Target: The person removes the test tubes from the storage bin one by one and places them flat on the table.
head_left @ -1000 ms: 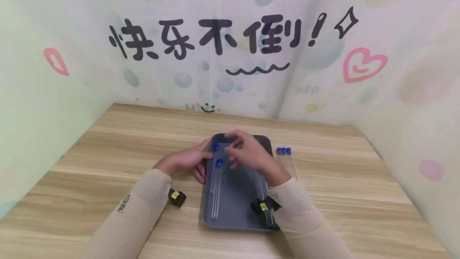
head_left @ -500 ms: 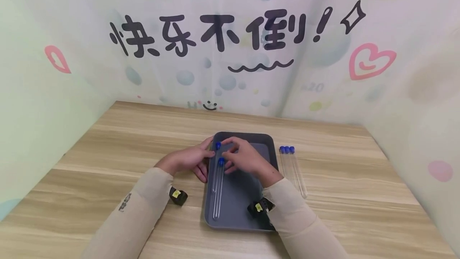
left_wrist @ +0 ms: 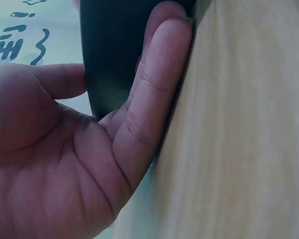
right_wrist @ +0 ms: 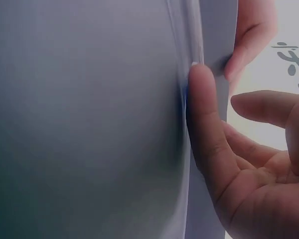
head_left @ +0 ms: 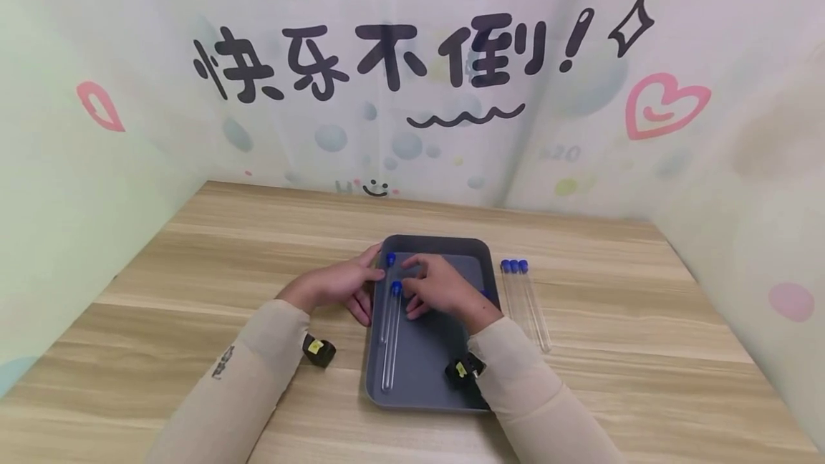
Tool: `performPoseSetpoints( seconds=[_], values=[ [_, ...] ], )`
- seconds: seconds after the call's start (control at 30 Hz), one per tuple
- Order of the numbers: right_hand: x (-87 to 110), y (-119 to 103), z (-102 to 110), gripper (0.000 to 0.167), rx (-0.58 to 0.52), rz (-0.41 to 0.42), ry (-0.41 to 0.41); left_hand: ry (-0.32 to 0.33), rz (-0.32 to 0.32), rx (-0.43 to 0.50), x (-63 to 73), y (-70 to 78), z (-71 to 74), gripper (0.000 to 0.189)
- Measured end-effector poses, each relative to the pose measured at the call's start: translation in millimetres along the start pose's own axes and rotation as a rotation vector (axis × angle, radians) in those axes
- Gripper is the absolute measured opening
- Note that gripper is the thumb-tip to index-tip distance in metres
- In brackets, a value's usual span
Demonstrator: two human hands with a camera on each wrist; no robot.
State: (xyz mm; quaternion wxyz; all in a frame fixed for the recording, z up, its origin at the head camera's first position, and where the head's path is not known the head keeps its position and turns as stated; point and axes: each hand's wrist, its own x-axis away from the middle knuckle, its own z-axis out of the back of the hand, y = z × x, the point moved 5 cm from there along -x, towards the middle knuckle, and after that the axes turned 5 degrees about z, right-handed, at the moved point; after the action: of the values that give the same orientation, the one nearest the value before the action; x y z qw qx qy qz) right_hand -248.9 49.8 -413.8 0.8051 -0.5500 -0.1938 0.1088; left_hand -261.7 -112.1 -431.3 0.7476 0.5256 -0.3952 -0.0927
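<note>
Over gray tray (head_left: 422, 364), poised with spread fingers of right hand (head_left: 440, 286) beside blue-capped tubes (head_left: 392, 339); at left, pinching its wall with left hand (head_left: 341, 285)

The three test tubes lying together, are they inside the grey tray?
No, the three test tubes lie on the wood-grain table outside the grey tray, to its right.

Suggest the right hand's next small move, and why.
Probably pinch the blue cap just left of the right hand: that hand seems to hold nothing, its thumb and fingers apart, while the left hand grips the tray.
</note>
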Motion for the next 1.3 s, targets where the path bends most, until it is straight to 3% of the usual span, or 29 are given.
performPoseSetpoints(
  seconds=[0.43, 0.77, 1.3],
  values=[
    [0.2, 2.3, -2.8, 0.044, 0.015, -0.053, -0.048, 0.001, 0.002, -0.007, -2.8, -1.5, 1.2, 0.065],
    [0.9, 3.2, -3.7, 0.026, 0.044, -0.032, -0.060, 0.004, 0.008, -0.001, -3.7, -2.2, 0.6, 0.065],
    [0.3, 2.9, -7.9, 0.015, 0.071, 0.015, -0.106, 0.009, 0.004, 0.004, -3.1, -3.5, 0.8, 0.065]
  ],
)
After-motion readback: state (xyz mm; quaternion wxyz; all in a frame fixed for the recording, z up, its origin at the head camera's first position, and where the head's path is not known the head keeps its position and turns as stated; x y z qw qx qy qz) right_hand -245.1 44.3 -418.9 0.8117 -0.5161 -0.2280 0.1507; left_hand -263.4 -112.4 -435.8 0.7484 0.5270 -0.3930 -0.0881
